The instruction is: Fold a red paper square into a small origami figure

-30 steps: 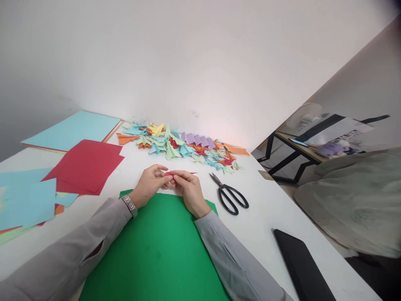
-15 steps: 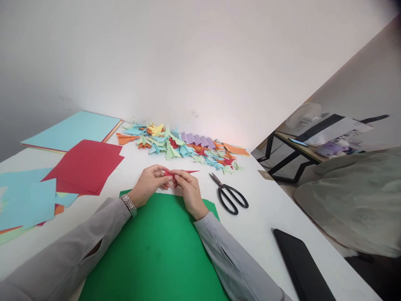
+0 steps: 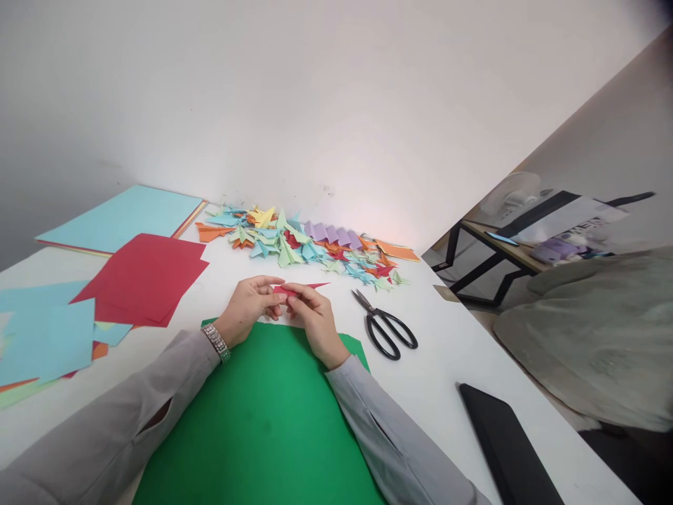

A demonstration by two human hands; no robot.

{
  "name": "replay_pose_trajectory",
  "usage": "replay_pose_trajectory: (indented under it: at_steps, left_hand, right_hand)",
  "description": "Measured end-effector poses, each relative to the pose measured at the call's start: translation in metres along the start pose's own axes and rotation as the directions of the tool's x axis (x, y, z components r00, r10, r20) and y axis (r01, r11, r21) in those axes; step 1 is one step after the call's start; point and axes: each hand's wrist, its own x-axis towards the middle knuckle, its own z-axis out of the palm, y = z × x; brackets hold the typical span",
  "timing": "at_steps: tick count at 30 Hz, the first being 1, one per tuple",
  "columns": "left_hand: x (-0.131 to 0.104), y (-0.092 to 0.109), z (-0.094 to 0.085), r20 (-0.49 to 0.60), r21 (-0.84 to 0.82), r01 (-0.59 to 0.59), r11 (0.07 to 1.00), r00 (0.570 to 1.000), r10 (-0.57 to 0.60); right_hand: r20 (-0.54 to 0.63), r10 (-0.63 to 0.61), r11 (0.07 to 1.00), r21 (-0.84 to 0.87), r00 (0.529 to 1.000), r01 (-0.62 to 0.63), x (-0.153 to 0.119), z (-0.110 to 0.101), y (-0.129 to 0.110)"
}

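Between my two hands is a small piece of folded red paper, its thin point sticking out to the right past my fingers. My left hand, with a metal band at the wrist, pinches its left end. The thumb and fingers of my right hand press on its middle, hiding much of the folds. Both hands are just over the far edge of a green sheet on the white table. Black-handled scissors lie to the right of my right hand, blades partly apart.
Folded paper pieces in many colours lie heaped along the wall. On the left are red sheets, light blue sheets and a larger paper stack. A black flat device rests near the right table edge.
My fingers have shifted slightly on the red paper, and its point has drawn a little left and tilted up. Both arms stay in almost the same place.
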Motion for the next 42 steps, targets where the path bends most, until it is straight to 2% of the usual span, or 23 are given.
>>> replay_pose_trajectory:
  at_steps: [4,9,14,19,22,31,35,42]
  left_hand:
    - [-0.0015,0.0008,0.0010,-0.018,-0.017,0.030,0.999,0.999,-0.031]
    - [-0.0014,-0.0035,0.0007,-0.043,0.015,-0.040,0.999,0.998,0.041]
    - [0.0010,-0.0059,0.0011,-0.065,0.045,-0.074,0.996,0.995,0.077]
    - [0.0023,-0.0056,0.0018,-0.025,0.046,-0.102,0.994,0.994,0.103]
    - [0.0018,-0.0057,0.0017,-0.020,0.058,-0.090,0.994,0.996,0.091]
    - [-0.0026,0.0012,0.0052,-0.022,0.022,-0.013,1.000,1.000,0.013]
    - [-0.0024,0.0008,0.0056,-0.023,0.000,-0.015,1.000,1.000,0.015]
    - [-0.0027,-0.0021,0.0029,-0.025,0.017,-0.015,1.000,1.000,0.016]
  right_hand:
    - [-0.026,0.035,0.998,0.050,0.999,-0.034,0.0016,-0.0007,0.0012]
    - [-0.037,0.069,0.991,0.117,0.997,-0.064,0.0025,-0.0006,0.0008]
    - [-0.056,0.054,0.993,0.108,0.997,-0.048,0.0023,-0.0002,0.0006]
    - [0.023,0.102,0.987,0.121,0.995,-0.104,0.0016,0.0016,0.0004]
    - [0.038,0.113,0.982,0.145,0.993,-0.117,0.0013,0.0020,0.0007]
    - [-0.030,0.121,0.980,0.163,0.992,-0.115,-0.0003,0.0038,-0.0001]
    - [-0.050,0.115,0.983,0.146,0.992,-0.106,0.0002,0.0050,-0.0007]
    - [-0.094,0.042,0.999,0.013,0.995,-0.041,0.0018,0.0049,-0.0009]
